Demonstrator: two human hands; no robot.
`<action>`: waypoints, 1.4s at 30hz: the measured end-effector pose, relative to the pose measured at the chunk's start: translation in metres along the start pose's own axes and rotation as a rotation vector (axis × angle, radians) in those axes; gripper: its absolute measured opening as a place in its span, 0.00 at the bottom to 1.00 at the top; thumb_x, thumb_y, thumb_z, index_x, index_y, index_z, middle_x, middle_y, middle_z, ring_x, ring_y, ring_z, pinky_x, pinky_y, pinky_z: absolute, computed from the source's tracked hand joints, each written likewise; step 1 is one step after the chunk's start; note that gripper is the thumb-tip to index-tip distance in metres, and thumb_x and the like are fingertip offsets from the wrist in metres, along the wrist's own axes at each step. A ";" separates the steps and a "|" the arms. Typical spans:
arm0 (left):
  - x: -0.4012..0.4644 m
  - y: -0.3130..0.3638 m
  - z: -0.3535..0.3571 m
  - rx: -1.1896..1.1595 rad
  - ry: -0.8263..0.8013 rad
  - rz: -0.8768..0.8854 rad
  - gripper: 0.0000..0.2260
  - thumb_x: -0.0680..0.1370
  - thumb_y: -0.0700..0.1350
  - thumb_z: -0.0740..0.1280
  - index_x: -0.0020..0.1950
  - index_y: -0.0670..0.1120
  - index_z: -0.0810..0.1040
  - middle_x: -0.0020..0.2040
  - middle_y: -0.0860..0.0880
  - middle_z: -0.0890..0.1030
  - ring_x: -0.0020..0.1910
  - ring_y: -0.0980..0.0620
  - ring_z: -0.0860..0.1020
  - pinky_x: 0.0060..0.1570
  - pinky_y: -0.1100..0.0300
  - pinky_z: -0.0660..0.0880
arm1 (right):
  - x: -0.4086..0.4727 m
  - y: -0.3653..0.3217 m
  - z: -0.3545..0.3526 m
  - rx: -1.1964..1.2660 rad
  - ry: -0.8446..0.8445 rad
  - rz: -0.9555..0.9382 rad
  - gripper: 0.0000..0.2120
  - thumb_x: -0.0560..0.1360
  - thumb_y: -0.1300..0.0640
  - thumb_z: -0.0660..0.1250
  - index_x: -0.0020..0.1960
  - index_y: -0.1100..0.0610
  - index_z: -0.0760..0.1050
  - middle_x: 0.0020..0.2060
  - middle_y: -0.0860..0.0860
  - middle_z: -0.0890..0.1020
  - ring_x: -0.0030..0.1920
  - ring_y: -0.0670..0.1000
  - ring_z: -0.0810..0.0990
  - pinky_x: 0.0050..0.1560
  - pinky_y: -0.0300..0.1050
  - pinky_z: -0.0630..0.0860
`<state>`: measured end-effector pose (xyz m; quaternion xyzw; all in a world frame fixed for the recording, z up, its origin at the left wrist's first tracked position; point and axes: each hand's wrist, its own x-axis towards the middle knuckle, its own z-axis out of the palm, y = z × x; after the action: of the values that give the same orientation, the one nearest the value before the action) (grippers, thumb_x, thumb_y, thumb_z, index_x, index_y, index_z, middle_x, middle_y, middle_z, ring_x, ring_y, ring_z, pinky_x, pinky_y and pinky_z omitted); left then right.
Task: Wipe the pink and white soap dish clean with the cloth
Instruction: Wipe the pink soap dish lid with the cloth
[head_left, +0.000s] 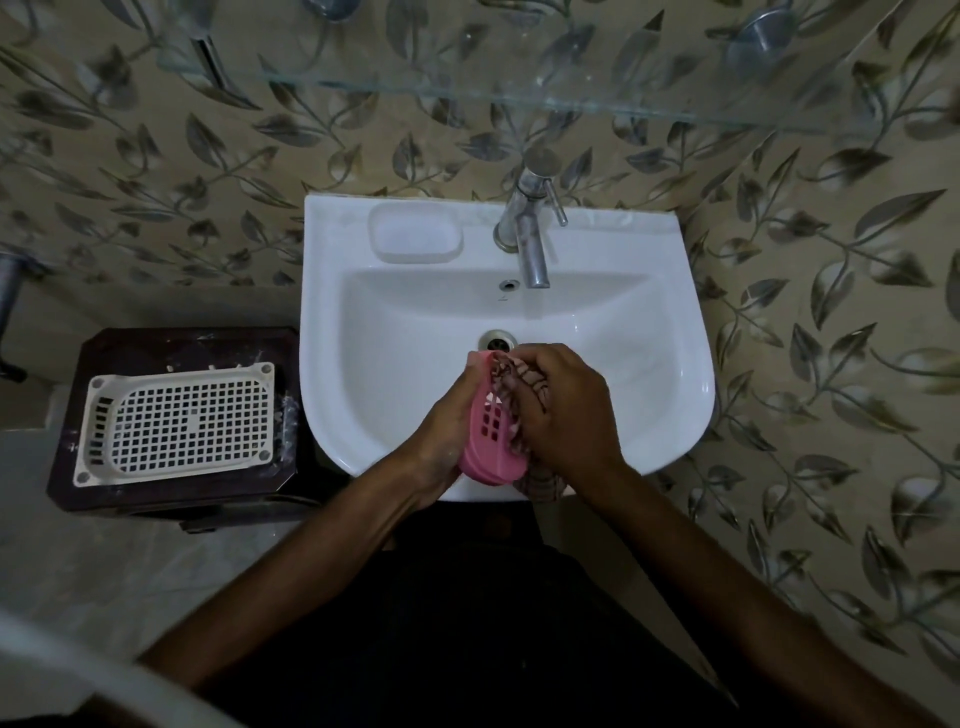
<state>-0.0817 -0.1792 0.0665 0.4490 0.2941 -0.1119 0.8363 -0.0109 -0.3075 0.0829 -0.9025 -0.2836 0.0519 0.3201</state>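
Over the front of the white sink (649, 332), my left hand (441, 415) grips the pink soap dish (491, 431) from its left side, tilted on edge so its slotted face turns right. My right hand (561, 410) holds a bunched striped cloth (524, 379) and presses it against the dish's right side. Part of the cloth hangs below the dish, and my fingers hide much of it. The white part of the dish is barely visible through the slots.
A chrome tap (530, 234) stands at the back of the sink, with a moulded soap recess (415, 234) to its left. A white perforated tray (176, 423) lies on a dark stool (171, 343) at the left. A glass shelf (467, 88) hangs above.
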 end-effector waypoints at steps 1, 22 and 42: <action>0.001 0.001 -0.003 -0.020 0.012 0.000 0.32 0.79 0.67 0.55 0.68 0.45 0.79 0.64 0.40 0.83 0.65 0.40 0.81 0.69 0.42 0.74 | -0.004 -0.005 0.003 0.024 0.002 -0.005 0.13 0.80 0.56 0.65 0.63 0.55 0.80 0.53 0.47 0.82 0.50 0.45 0.79 0.55 0.40 0.78; 0.004 0.017 -0.019 0.051 0.091 0.004 0.26 0.83 0.66 0.52 0.62 0.50 0.80 0.56 0.40 0.85 0.57 0.40 0.83 0.62 0.44 0.78 | -0.034 -0.020 0.017 0.002 -0.138 -0.099 0.12 0.77 0.55 0.68 0.60 0.54 0.80 0.53 0.50 0.83 0.49 0.49 0.82 0.47 0.30 0.70; -0.006 0.013 -0.003 0.039 -0.020 0.058 0.26 0.83 0.65 0.51 0.54 0.57 0.87 0.58 0.46 0.86 0.59 0.44 0.84 0.62 0.43 0.79 | -0.015 -0.015 -0.004 0.282 0.028 0.140 0.09 0.78 0.52 0.74 0.55 0.55 0.84 0.45 0.49 0.86 0.43 0.41 0.84 0.43 0.33 0.79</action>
<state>-0.0817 -0.1696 0.0779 0.4722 0.2703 -0.0979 0.8333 -0.0299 -0.3084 0.0937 -0.8667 -0.2053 0.1012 0.4432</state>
